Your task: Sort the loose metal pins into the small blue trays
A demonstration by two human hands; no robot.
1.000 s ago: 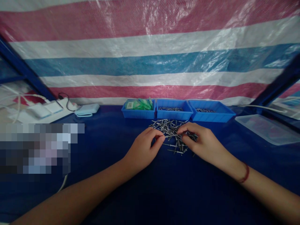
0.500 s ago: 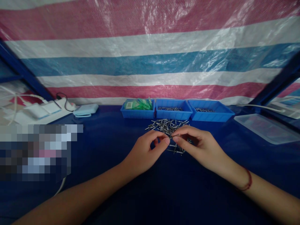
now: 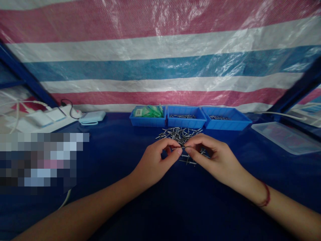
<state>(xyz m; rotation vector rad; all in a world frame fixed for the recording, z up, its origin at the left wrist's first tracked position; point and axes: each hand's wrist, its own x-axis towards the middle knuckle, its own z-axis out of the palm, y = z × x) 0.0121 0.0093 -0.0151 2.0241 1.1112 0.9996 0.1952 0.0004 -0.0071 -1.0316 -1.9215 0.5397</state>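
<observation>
A thin metal rivet (image 3: 183,147) lies level between my fingertips, one end in each hand. My left hand (image 3: 160,160) pinches it between thumb and forefinger. From the other side my right hand (image 3: 215,157) pinches it the same way, so its ends are partly hidden. Behind and beneath the fingers a loose pile of similar metal rivets (image 3: 179,134) is spread on the dark blue table (image 3: 112,147). Several more rivets show just below the fingertips.
Behind the pile stand a blue bin (image 3: 147,123) with green packets and two blue bins (image 3: 187,123) (image 3: 227,125) with metal pieces. A clear plastic lid (image 3: 286,137) lies right. A power strip (image 3: 62,117) and light blue case (image 3: 92,117) lie left.
The fingertips have drawn slightly apart, and more of the thin rivet shows between them. Both hands otherwise stay in nearly the same place.
</observation>
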